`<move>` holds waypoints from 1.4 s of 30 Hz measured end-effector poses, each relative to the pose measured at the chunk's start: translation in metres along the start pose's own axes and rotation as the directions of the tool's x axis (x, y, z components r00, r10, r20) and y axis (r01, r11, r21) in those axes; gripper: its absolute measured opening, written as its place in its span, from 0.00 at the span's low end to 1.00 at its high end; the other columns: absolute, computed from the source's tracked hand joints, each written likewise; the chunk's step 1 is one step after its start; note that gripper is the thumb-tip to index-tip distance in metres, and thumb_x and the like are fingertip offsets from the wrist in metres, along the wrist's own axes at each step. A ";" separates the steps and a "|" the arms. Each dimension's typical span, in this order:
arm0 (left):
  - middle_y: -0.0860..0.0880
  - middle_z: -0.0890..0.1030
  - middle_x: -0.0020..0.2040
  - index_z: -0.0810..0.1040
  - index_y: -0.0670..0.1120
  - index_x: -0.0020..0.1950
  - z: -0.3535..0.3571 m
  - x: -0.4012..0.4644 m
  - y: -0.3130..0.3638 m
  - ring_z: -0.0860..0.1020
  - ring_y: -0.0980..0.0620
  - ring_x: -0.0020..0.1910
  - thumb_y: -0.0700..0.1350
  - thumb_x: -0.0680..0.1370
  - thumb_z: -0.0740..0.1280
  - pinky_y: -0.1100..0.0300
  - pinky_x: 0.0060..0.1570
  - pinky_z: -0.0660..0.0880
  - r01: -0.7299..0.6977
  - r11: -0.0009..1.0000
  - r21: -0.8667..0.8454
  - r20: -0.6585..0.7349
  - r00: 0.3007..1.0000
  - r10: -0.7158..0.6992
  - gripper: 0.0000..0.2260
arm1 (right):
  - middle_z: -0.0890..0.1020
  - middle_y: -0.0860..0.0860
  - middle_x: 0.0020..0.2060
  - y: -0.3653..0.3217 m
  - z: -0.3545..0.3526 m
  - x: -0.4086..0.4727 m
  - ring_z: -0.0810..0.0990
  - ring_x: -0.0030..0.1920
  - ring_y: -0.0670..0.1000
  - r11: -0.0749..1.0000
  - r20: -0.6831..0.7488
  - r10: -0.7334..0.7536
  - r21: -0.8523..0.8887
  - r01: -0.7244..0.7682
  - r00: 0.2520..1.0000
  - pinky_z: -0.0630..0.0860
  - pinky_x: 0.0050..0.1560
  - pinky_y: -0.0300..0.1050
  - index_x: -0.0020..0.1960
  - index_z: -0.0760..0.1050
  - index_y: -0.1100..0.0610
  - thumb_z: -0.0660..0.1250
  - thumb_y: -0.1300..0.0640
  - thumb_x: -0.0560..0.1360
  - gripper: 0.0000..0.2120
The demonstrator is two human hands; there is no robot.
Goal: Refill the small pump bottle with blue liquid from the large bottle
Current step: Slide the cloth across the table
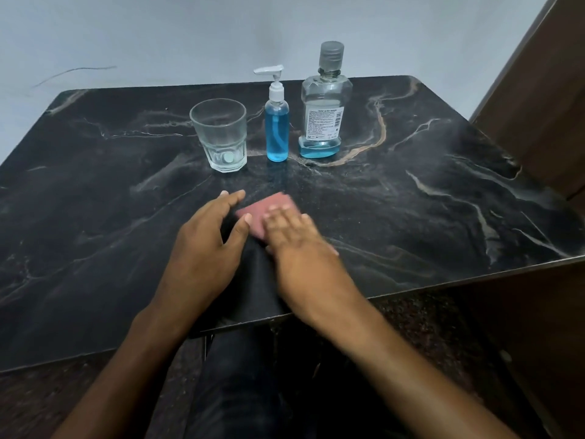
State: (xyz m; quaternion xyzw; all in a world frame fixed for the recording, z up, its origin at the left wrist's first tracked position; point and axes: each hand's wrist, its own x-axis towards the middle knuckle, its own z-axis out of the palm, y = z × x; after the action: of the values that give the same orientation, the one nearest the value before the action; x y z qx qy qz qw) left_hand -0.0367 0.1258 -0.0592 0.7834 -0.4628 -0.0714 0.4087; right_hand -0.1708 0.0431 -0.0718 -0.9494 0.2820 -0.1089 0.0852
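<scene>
The small pump bottle (pixel 277 128) stands upright at the back middle of the table, nearly full of blue liquid, with its white pump fitted. Just right of it stands the large clear bottle (pixel 324 106), capped in grey, with a shallow layer of blue liquid at its bottom. My left hand (pixel 209 245) hovers low over the table's front middle, fingers apart and holding nothing. My right hand (pixel 294 239), blurred, lies flat with its fingers on a pink cloth (pixel 264 213) spread on the table. Both hands are well in front of the bottles.
An empty clear glass tumbler (pixel 221 136) stands left of the pump bottle. The black marble table (pixel 427 191) backs onto a pale wall. A brown wooden panel (pixel 544 106) rises at the right. My dark-trousered legs show below the table's front edge.
</scene>
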 end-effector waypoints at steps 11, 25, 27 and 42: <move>0.50 0.72 0.77 0.72 0.51 0.77 -0.014 0.009 -0.004 0.65 0.56 0.79 0.49 0.84 0.64 0.64 0.71 0.60 0.145 0.989 -0.012 -0.087 0.985 -0.146 0.20 | 0.55 0.59 0.81 0.048 -0.021 0.024 0.51 0.81 0.57 0.925 -0.020 0.380 -0.005 -0.380 0.925 0.47 0.79 0.54 0.80 0.53 0.64 0.53 0.66 0.82 0.27; 0.54 0.77 0.72 0.76 0.50 0.74 -0.036 0.004 -0.029 0.70 0.59 0.75 0.51 0.86 0.60 0.67 0.69 0.64 0.161 0.975 -0.155 -0.176 0.966 -0.188 0.17 | 0.52 0.54 0.82 0.031 -0.020 0.033 0.46 0.82 0.53 0.964 0.080 0.260 0.041 -0.264 0.962 0.45 0.80 0.51 0.81 0.53 0.59 0.51 0.66 0.84 0.26; 0.57 0.78 0.70 0.77 0.51 0.72 -0.035 0.004 -0.030 0.71 0.62 0.72 0.52 0.86 0.58 0.76 0.64 0.62 0.160 0.969 -0.189 -0.186 0.963 -0.195 0.17 | 0.58 0.54 0.81 0.010 -0.017 0.033 0.55 0.81 0.56 0.973 0.093 0.188 0.115 -0.198 0.978 0.52 0.78 0.50 0.80 0.59 0.58 0.53 0.62 0.85 0.23; 0.53 0.72 0.77 0.70 0.49 0.78 -0.076 0.019 -0.047 0.66 0.66 0.71 0.56 0.86 0.57 0.68 0.69 0.61 0.216 0.941 -0.262 -0.336 0.893 -0.299 0.23 | 0.85 0.55 0.54 -0.088 -0.022 0.151 0.82 0.48 0.56 0.955 -0.316 -0.109 0.231 0.187 0.943 0.69 0.39 0.42 0.52 0.78 0.60 0.61 0.68 0.78 0.09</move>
State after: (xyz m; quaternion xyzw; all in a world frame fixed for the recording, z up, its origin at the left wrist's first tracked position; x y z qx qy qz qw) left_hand 0.0421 0.1659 -0.0381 0.7876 -0.2580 -0.0260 0.5590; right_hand -0.0080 0.0299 -0.0069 -0.9212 0.2023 -0.2935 0.1558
